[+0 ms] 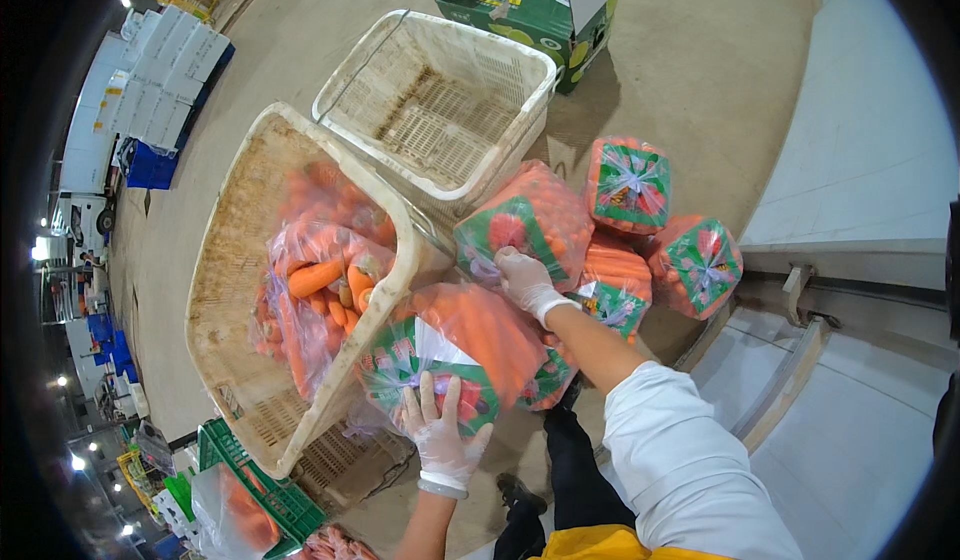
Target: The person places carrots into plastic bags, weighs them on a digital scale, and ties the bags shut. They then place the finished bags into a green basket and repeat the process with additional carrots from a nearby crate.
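My gloved left hand (442, 432) lies spread, palm down, against the tied, green-printed end of a clear bag of carrots (480, 335). My gloved right hand (529, 279) has its fingers bent at the knotted end of a second carrot bag (540, 215); the knot is partly hidden by the fingers. Left of both bags, a dirty white plastic crate (225, 207) holds an opened bag with loose carrots (319, 279) showing. More tied carrot bags are stacked on the right, among them one at the top (630, 185) and one at the far right (694, 264).
A second white crate (442, 102) with a wire handle stands beyond the first. Behind it is a green printed cardboard box (525, 16). A green crate (277, 492) is at lower left. White wall panels and a metal door fitting (799, 290) bound the right side.
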`<state>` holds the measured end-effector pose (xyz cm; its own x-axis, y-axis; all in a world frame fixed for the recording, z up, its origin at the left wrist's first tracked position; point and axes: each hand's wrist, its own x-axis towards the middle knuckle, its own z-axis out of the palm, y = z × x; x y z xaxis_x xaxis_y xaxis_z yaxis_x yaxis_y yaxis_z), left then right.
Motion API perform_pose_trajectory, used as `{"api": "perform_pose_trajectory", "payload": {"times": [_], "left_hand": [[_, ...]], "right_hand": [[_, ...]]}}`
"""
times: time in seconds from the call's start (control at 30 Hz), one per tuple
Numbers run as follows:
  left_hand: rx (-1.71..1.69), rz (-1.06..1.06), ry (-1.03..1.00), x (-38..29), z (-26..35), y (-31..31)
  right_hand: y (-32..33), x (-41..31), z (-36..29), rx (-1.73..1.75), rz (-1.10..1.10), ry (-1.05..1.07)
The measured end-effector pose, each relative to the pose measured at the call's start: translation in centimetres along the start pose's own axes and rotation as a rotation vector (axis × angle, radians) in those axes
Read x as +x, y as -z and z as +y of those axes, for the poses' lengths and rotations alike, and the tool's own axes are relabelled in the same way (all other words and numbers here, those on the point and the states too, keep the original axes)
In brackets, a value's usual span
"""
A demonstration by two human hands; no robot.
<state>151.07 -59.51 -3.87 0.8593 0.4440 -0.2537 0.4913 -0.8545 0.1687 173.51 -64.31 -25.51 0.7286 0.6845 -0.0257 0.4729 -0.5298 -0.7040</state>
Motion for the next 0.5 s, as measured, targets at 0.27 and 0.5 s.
{"api": "perform_pose_trajectory", "payload": {"times": [0.27, 0.5], "left_hand": [[0.061, -0.052, 0.054, -0.5, 0.1, -1.2], [0.068, -0.072, 0.089, -1.0, -0.2, -0.5]], "right_hand": [[-6.4, 2.6, 3.5, 0.628, 0.170, -0.519], [1.6, 2.8, 4.7, 0.805, -0.145, -0.625]]}}
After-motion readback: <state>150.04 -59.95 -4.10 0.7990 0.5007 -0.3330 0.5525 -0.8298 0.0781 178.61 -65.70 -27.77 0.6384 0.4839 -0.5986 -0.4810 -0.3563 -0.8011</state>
